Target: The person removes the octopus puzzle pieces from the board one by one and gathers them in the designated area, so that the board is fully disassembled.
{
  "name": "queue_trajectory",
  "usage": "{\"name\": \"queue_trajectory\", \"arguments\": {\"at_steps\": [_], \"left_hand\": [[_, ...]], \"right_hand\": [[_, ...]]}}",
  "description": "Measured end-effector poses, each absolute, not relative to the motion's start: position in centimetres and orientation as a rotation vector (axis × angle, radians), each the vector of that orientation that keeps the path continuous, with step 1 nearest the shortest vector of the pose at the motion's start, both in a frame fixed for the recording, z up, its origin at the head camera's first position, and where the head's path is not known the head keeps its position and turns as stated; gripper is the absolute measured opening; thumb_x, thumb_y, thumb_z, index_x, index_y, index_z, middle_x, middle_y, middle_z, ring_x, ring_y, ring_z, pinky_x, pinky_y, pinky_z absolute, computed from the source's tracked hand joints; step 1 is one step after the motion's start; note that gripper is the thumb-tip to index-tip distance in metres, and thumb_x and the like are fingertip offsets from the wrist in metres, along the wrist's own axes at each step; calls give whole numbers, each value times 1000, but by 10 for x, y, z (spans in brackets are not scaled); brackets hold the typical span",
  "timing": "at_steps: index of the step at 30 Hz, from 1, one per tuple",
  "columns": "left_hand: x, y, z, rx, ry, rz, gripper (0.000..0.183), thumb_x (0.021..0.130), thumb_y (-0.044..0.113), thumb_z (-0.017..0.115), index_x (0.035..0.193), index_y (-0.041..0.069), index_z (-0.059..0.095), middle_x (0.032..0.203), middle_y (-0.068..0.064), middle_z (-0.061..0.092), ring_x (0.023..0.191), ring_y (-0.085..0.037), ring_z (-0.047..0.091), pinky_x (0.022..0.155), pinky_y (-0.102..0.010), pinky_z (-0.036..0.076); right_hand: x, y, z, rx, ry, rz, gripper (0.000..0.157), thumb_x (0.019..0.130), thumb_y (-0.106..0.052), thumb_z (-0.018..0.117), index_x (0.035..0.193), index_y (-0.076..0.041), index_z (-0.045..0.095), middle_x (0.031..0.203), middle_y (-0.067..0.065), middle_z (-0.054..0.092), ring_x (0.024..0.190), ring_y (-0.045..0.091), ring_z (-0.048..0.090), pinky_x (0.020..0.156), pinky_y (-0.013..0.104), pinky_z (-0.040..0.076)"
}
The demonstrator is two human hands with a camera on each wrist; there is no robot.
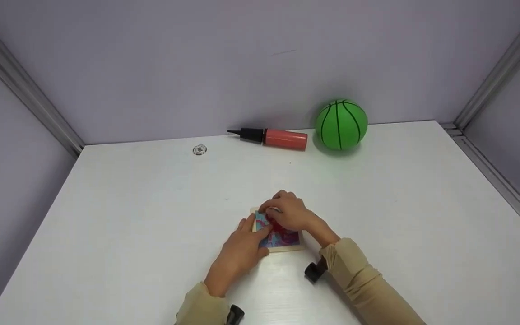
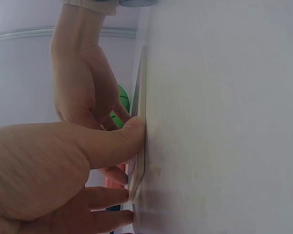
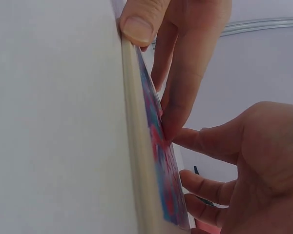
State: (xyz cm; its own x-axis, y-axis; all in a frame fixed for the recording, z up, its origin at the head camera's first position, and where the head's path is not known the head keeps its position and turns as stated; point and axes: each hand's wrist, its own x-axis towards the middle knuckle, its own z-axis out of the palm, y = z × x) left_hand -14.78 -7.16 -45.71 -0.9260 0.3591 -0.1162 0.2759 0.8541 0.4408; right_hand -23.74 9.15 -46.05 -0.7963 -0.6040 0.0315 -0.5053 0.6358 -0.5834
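A small jigsaw puzzle (image 1: 282, 239) in a pale wooden frame lies on the white table, its picture blue, pink and red. My left hand (image 1: 240, 249) holds it at the near left corner: the thumb is against the near edge, one finger reaches onto the picture, and other fingers lie along the left side. My right hand (image 1: 289, 213) is bent over the far part, with thumb and fingertips on the picture and close to the far edge. The right wrist view shows the picture (image 3: 158, 146) between both hands. Whether the right fingers pinch a piece is hidden.
Behind the puzzle lies a hand pump (image 1: 285, 139) with red barrel and black nozzle. A green ball (image 1: 341, 124) with black lines stands right of it by the back wall. A round black-and-white mark (image 1: 200, 150) is at the left. Walls border the table (image 1: 129, 203).
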Motion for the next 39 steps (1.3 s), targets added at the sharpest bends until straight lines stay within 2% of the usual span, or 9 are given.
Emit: {"name": "queue_trajectory", "arguments": {"at_steps": [9,20,25,29,32,39], "left_hand": [[-149,-70,-456,488,2845,644,49,91,22,66,137,9,54,150,-25,29,136,-44,30,101,-51,38],[-149,-70,-458,485,2861,648,49,91,22,67,136,10,55,149,-24,31,135,-44,32,100,-51,40],[-148,-71,-458,499,2871,646,47,90,20,68,135,10,56,148,-26,32,134,-45,33,100,-52,40],[-148,-73,-458,517,2876,652,47,89,19,68,134,9,57,147,-27,33,133,-46,33,100,-53,39],[-149,-73,-459,527,2883,633,46,90,20,68,133,9,58,147,-27,33,133,-46,34,101,-53,38],[-149,-73,-458,527,2890,617,46,89,19,69,131,6,59,146,-28,35,132,-46,35,101,-52,39]], "right_hand": [[-241,89,-465,-780,2710,-957,22,98,-16,51,102,-15,73,106,8,61,104,29,50,89,60,32],[-241,89,-465,-759,2676,-1057,20,98,-15,53,101,-13,72,107,6,63,105,32,49,91,62,27],[-240,89,-463,-795,2652,-1120,16,96,-13,56,100,-12,71,104,5,66,106,30,56,93,63,30],[-239,87,-462,-860,2632,-1181,11,92,-9,61,98,-11,69,100,4,70,102,27,62,94,55,40],[-238,85,-462,-914,2625,-1217,9,89,-6,64,96,-9,68,96,5,70,97,23,65,89,45,49],[-237,86,-461,-861,2573,-1365,8,86,-5,66,94,-7,69,89,3,69,80,16,63,76,34,52]]}}
